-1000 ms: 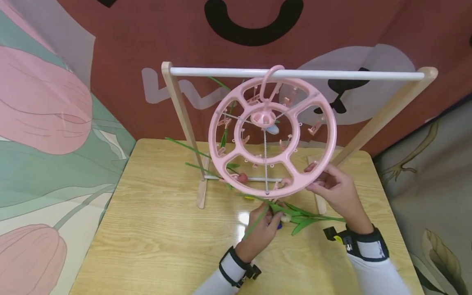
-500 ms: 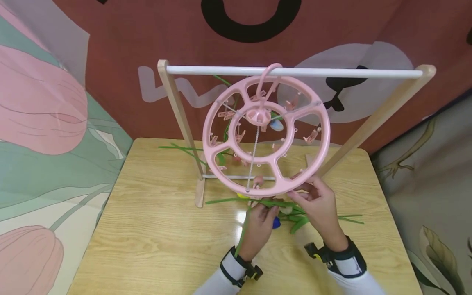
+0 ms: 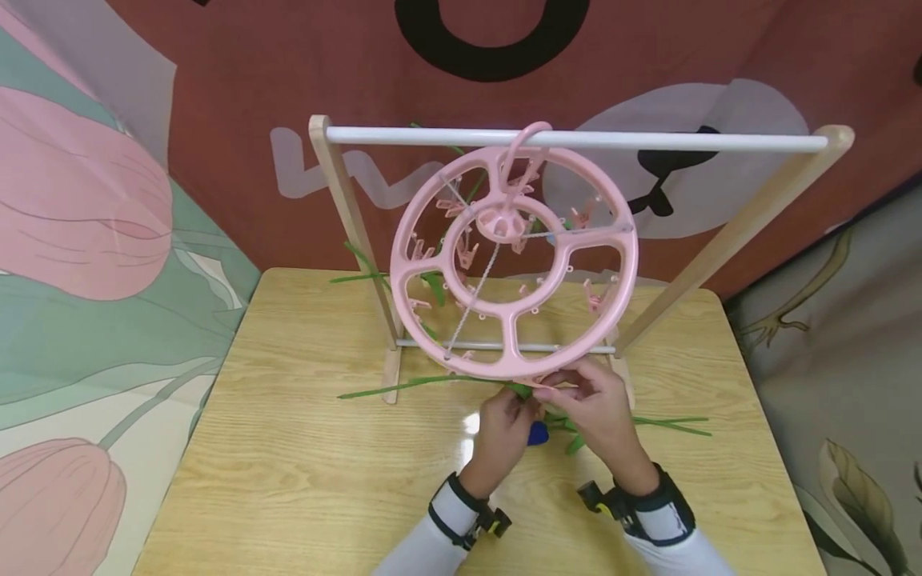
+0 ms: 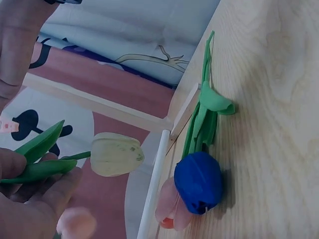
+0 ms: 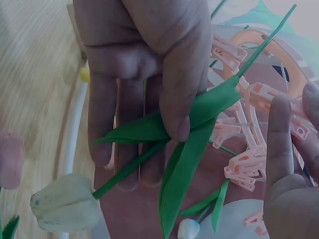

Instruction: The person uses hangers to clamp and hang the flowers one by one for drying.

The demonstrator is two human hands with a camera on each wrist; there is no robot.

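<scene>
So the cream tulip (image 5: 65, 203) is up in the air just under the hanger's near rim, bloom hanging down and its stem (image 3: 418, 384) sticking out left. The left hand (image 3: 499, 432) has it pinched leaves-and-stem between thumb and fingers, probably because that leaves the stem end free. The right hand (image 3: 591, 404) pinches a pink clip (image 5: 274, 99) right beside the stem, likely to steady it; can't tell if the clip is biting anything.

The pink round hanger (image 3: 511, 340) hooks over the white top bar (image 3: 648, 142) of a wooden stand, so it can presumably swing and turn, which might be why a hand is on it.

Below, a blue tulip (image 4: 199, 181) lies on the table (image 3: 288, 480) with a pink tulip (image 4: 172, 206) next to it. Space is tight there: rim just above the fingers, blooms underneath, right post off to the right. Way more elbow room near left, and the table's far edge sits behind the stand.
</scene>
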